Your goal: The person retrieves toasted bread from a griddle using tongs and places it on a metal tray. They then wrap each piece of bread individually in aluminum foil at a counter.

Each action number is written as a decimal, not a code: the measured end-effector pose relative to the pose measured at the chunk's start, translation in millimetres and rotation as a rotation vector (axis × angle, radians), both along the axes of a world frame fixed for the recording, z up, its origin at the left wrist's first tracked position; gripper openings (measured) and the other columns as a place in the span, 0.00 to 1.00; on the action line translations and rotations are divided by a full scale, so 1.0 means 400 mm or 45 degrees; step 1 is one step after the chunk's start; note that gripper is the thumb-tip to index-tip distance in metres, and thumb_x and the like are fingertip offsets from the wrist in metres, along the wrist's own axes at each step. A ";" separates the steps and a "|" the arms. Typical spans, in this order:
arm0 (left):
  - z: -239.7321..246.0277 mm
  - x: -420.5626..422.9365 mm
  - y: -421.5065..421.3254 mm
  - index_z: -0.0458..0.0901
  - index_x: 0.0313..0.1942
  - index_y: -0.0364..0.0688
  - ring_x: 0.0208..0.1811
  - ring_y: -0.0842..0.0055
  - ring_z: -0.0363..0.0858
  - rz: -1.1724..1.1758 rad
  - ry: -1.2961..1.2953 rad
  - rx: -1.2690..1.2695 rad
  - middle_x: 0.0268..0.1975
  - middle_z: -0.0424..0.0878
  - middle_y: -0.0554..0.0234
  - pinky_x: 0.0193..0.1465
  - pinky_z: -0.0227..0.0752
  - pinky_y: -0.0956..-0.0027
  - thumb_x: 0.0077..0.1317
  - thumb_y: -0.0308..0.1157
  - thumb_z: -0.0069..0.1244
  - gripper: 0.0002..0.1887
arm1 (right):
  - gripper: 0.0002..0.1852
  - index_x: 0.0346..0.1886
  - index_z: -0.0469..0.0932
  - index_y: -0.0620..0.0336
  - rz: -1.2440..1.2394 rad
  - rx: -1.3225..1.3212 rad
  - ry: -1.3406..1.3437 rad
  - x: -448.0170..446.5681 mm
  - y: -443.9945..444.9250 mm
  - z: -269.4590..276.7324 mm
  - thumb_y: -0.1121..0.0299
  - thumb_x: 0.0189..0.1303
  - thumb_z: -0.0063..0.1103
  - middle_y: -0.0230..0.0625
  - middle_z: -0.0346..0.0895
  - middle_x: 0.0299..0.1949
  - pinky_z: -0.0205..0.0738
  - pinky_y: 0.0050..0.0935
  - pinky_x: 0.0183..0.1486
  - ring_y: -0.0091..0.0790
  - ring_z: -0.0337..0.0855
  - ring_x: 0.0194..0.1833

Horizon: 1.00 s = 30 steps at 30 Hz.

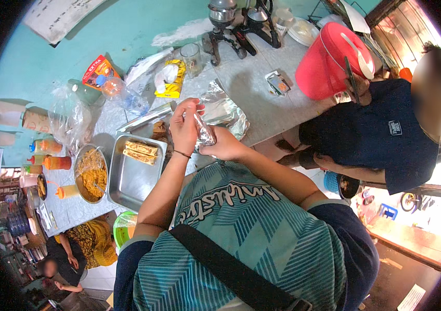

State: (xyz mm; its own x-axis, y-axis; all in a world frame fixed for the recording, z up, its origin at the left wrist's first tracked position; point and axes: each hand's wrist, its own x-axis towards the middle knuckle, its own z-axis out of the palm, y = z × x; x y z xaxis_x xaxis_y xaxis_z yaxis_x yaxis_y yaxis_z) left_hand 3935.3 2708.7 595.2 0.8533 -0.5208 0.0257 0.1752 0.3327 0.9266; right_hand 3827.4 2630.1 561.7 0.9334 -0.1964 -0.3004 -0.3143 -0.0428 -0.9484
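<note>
Both hands meet above the table's front edge around a roll wrapped in aluminium foil (205, 134). My left hand (184, 126) lies along its left side, fingers bent over the upper end. My right hand (223, 144) grips the lower end. Behind them a crumpled sheet of aluminium foil (228, 112) lies on the table. To the left, a steel tray (133, 186) holds browned flatbread rolls (140, 152) side by side. A long foil-coloured box or roll (146, 117) lies behind the tray.
Left of the tray stand a bowl of orange-yellow filling (93, 179) and several sauce bottles (58, 163). Behind are a plastic bottle (127, 95), a glass mug (191, 58) and manual juicers (222, 23). A person (372, 128) stands right, beside a pink bucket (321, 66); another person (67, 252) sits lower left.
</note>
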 end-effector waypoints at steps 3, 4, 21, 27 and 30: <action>-0.022 -0.007 -0.029 0.78 0.44 0.35 0.38 0.75 0.83 -0.096 -0.228 0.144 0.40 0.82 0.59 0.43 0.75 0.73 0.71 0.33 0.46 0.10 | 0.26 0.45 0.76 0.66 -0.056 0.050 -0.123 -0.008 -0.016 -0.024 0.64 0.41 0.70 0.37 0.80 0.33 0.72 0.30 0.40 0.30 0.79 0.35; -0.026 -0.013 -0.046 0.77 0.45 0.35 0.38 0.75 0.83 -0.113 -0.229 0.132 0.39 0.82 0.58 0.42 0.75 0.73 0.71 0.34 0.46 0.11 | 0.25 0.45 0.76 0.66 -0.077 0.109 -0.162 -0.016 -0.025 -0.026 0.64 0.41 0.69 0.36 0.80 0.33 0.72 0.30 0.40 0.29 0.78 0.35; -0.239 0.033 -0.100 0.59 0.63 0.40 0.60 0.71 0.68 -0.156 0.024 0.786 0.64 0.67 0.54 0.56 0.67 0.70 0.72 0.48 0.41 0.27 | 0.32 0.52 0.72 0.63 -0.420 -0.783 0.359 -0.085 -0.475 -0.288 0.52 0.48 0.69 0.51 0.78 0.47 0.72 0.43 0.52 0.51 0.79 0.49; -0.333 0.005 0.061 0.60 0.62 0.41 0.49 0.75 0.74 0.023 0.075 1.043 0.53 0.76 0.55 0.45 0.71 0.71 0.72 0.51 0.41 0.28 | 0.32 0.54 0.71 0.60 -0.381 -1.200 0.395 -0.157 -0.633 -0.438 0.48 0.51 0.65 0.48 0.73 0.50 0.69 0.48 0.53 0.50 0.75 0.52; -0.350 -0.015 0.121 0.61 0.60 0.38 0.48 0.75 0.75 0.118 0.082 1.094 0.49 0.77 0.56 0.47 0.71 0.72 0.73 0.47 0.42 0.25 | 0.31 0.54 0.70 0.59 -0.404 -1.611 0.362 -0.173 -0.621 -0.475 0.47 0.55 0.61 0.46 0.71 0.53 0.64 0.54 0.54 0.50 0.71 0.55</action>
